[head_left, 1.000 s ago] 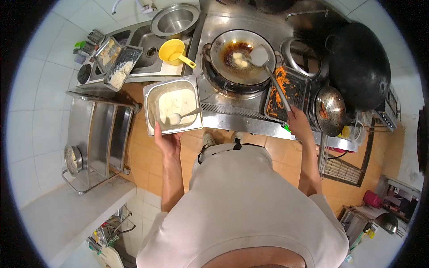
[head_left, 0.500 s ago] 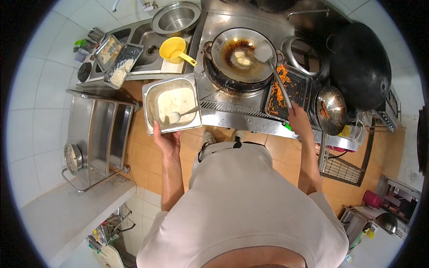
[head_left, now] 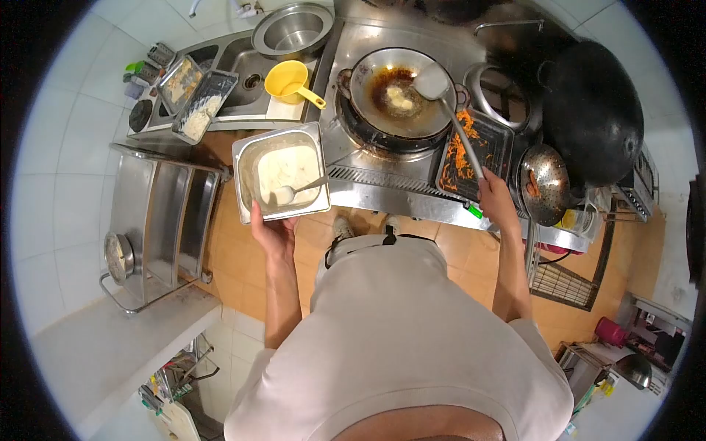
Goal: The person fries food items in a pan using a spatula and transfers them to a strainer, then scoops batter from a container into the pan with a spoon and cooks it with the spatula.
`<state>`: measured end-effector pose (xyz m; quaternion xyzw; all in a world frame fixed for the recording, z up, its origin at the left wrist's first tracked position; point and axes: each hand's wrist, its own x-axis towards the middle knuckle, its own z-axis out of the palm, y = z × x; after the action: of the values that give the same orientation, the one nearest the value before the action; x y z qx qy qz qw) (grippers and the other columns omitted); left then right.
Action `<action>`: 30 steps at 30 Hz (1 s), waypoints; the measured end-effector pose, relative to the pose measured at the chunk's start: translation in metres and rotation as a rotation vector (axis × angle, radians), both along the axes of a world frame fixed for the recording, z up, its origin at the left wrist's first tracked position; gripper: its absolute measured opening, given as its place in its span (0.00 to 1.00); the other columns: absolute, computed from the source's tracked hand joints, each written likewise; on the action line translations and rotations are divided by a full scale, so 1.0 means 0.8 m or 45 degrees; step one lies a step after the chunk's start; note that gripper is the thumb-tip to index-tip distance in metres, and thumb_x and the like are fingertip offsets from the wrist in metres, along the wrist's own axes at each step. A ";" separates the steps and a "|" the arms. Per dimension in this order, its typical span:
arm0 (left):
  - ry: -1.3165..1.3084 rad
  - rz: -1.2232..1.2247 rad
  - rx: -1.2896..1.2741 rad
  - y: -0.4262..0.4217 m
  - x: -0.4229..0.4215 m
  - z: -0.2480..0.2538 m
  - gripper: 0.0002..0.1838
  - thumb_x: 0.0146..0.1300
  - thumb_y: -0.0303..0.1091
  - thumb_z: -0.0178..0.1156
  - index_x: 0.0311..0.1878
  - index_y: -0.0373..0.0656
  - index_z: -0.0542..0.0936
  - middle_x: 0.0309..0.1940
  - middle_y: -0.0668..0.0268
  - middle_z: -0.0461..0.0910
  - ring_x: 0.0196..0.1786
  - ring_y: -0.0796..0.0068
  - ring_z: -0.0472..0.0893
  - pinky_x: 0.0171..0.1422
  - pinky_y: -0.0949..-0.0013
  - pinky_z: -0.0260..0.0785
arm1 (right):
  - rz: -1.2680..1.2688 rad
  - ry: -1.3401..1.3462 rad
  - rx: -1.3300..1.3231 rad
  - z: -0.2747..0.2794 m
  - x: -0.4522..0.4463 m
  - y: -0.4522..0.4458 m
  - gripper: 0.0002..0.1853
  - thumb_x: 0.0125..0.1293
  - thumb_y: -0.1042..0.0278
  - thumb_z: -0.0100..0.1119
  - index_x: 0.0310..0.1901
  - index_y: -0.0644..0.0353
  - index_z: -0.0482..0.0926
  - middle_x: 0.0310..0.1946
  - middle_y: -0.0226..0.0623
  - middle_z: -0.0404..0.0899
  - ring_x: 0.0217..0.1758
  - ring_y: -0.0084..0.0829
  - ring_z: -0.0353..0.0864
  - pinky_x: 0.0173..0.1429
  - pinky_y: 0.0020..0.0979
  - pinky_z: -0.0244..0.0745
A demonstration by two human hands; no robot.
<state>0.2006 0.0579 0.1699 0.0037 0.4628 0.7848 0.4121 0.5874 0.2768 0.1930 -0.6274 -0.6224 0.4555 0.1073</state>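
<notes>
Presently, the left grip (head_left: 273,237) grasps the tub (head_left: 248,165) at its near side, apparently supporting it near level so that the white mix (head_left: 285,163) does not spill. The spoon (head_left: 281,195) rests inside, its handle leaning over the right rim. The right grip (head_left: 498,200) is clenched around the end of the spatula (head_left: 454,119) handle, presumably keeping the fingers away from heat. The blade lies over the right inner wall of the wok (head_left: 362,87), beside the pale pieces (head_left: 400,98); contact cannot be confirmed.

The tub is left of the wok, mostly over the floor (head_left: 229,246) at the front edge of the tabletop (head_left: 390,197). Bare steel separates tub and wok, giving the 2 grips separate lanes. At right, the tray (head_left: 491,143) lies below the spatula handle, with the strainer (head_left: 544,192) just beside; clearance there appears limited.
</notes>
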 end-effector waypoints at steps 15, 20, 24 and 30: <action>-0.029 -0.015 0.027 0.000 -0.001 -0.005 0.35 0.69 0.57 0.50 0.67 0.37 0.66 0.61 0.54 0.73 0.58 0.58 0.79 0.52 0.56 0.81 | -0.015 0.104 -0.155 0.023 0.009 0.008 0.18 0.75 0.64 0.47 0.64 0.54 0.71 0.19 0.26 0.67 0.14 0.20 0.65 0.16 0.28 0.60; -0.034 -0.033 0.023 -0.003 0.002 -0.007 0.35 0.68 0.57 0.50 0.67 0.37 0.65 0.62 0.53 0.72 0.60 0.57 0.78 0.54 0.54 0.81 | 0.078 -0.080 -0.018 0.014 0.007 0.012 0.18 0.75 0.64 0.47 0.64 0.55 0.71 0.18 0.25 0.65 0.13 0.20 0.65 0.15 0.27 0.59; -0.018 -0.041 0.039 0.000 0.003 -0.006 0.36 0.68 0.57 0.51 0.67 0.37 0.66 0.62 0.53 0.72 0.59 0.57 0.78 0.53 0.54 0.81 | 0.002 0.025 -0.123 0.015 0.012 0.015 0.19 0.75 0.64 0.47 0.64 0.55 0.71 0.18 0.25 0.66 0.13 0.19 0.65 0.14 0.26 0.58; -0.014 -0.037 0.006 -0.004 0.005 -0.007 0.36 0.67 0.58 0.52 0.67 0.37 0.66 0.60 0.53 0.73 0.59 0.58 0.79 0.54 0.53 0.81 | -0.008 0.035 -0.059 0.022 0.008 0.010 0.21 0.75 0.64 0.47 0.66 0.57 0.69 0.19 0.25 0.67 0.14 0.18 0.65 0.15 0.26 0.58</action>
<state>0.2046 0.0546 0.1639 0.0071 0.4586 0.7798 0.4260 0.5941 0.2847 0.2102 -0.6255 -0.6081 0.4779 0.1028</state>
